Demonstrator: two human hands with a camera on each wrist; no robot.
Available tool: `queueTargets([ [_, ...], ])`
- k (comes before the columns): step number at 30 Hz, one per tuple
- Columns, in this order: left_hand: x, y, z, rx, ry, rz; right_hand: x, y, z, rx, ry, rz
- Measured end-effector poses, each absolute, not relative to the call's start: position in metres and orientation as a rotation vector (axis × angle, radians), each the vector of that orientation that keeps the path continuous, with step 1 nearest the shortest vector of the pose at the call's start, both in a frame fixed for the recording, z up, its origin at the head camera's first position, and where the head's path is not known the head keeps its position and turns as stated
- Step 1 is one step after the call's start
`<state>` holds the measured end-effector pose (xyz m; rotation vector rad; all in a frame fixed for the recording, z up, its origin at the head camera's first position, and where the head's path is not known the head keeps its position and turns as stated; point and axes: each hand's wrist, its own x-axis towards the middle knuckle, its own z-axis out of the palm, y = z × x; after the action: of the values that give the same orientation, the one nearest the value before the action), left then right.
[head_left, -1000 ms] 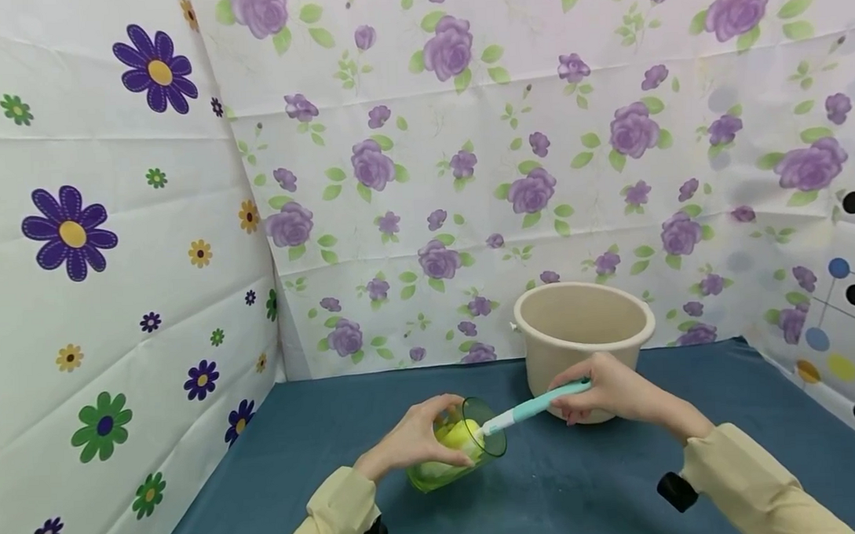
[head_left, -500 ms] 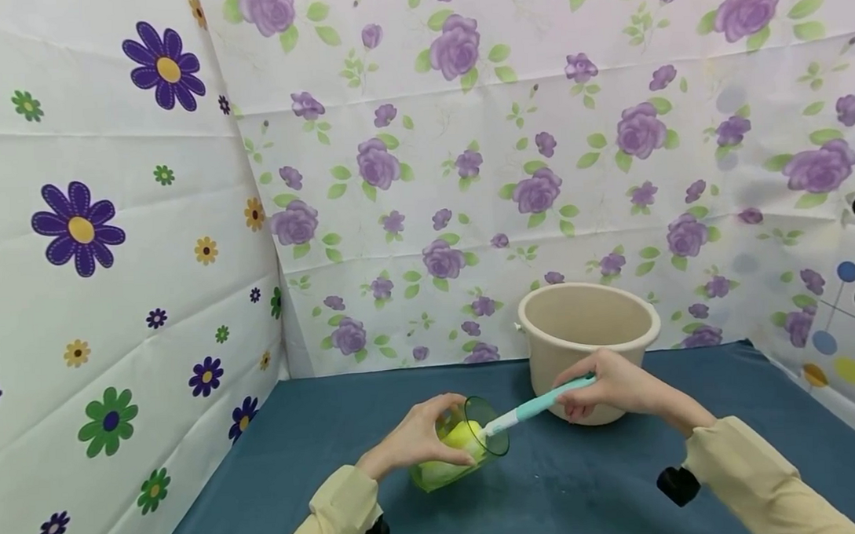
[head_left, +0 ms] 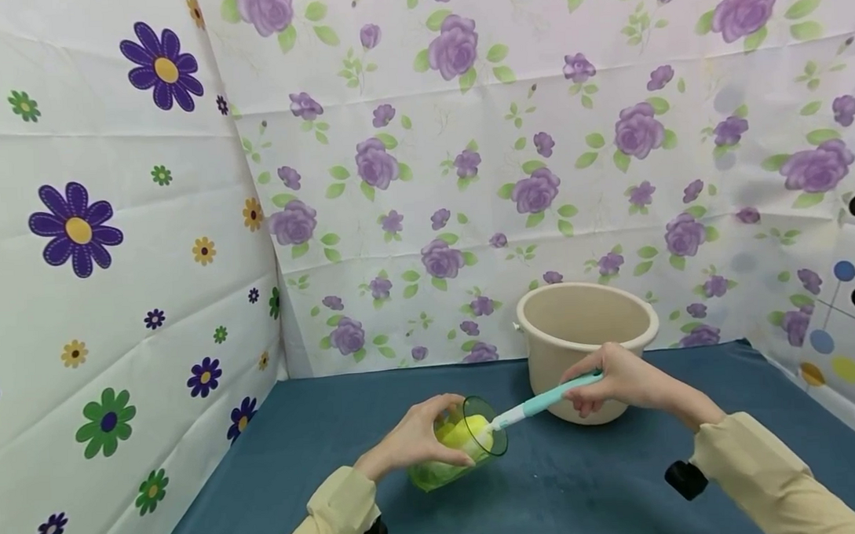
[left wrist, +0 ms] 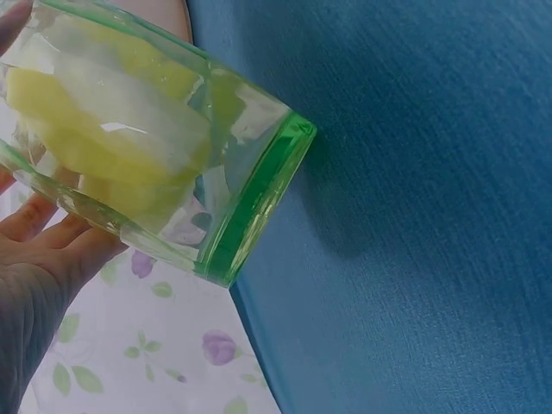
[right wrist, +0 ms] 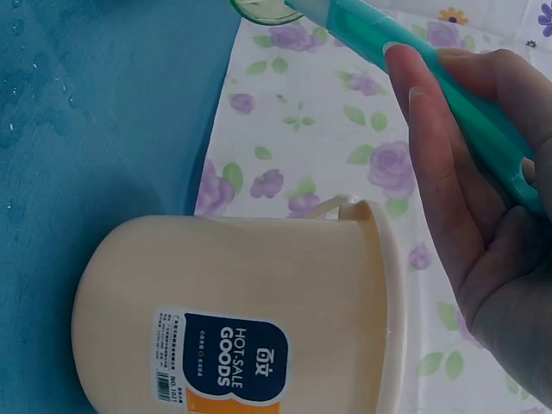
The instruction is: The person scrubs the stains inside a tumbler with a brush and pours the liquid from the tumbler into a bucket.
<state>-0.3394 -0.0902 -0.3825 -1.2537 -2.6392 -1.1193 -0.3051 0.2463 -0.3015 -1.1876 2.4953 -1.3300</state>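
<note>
In the head view my left hand (head_left: 408, 440) grips a clear green-tinted glass (head_left: 431, 477), which lies tilted with its mouth facing up and to the right. Inside it sits the yellow sponge head (head_left: 465, 432) of a cup brush. The brush's teal and white handle (head_left: 541, 400) sticks out past the rim, and my right hand (head_left: 622, 382) holds its far end. In the left wrist view the thick green base (left wrist: 259, 203) of the glass shows close over the blue cloth. The right wrist view shows fingers (right wrist: 444, 164) along the teal handle (right wrist: 371, 34).
A beige bucket (head_left: 558, 372) stands at the back right, just behind my right hand, with a label (right wrist: 233, 358) on its side. Blue cloth (head_left: 333, 412) covers the table, with water drops on it (right wrist: 13, 125). Flower-patterned sheets (head_left: 398, 221) wall in the back and sides.
My right hand has shifted slightly right and up, drawing the brush a little outward through the glass's mouth. The left hand and the glass stay in place.
</note>
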Motion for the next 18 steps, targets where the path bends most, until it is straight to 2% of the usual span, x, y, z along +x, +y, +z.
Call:
queueTargets([
  [10,-0.3405,-0.0878,-0.3835,-1.306,-2.627,-1.085,-0.3033,0.2509,-0.3124,-1.204,2.402,-1.396],
  [18,-0.3402,-0.0852,-0.3836,-1.312,-2.628,-1.063,-0.3021,0.2553,-0.3065,-1.153,2.436,-1.43],
])
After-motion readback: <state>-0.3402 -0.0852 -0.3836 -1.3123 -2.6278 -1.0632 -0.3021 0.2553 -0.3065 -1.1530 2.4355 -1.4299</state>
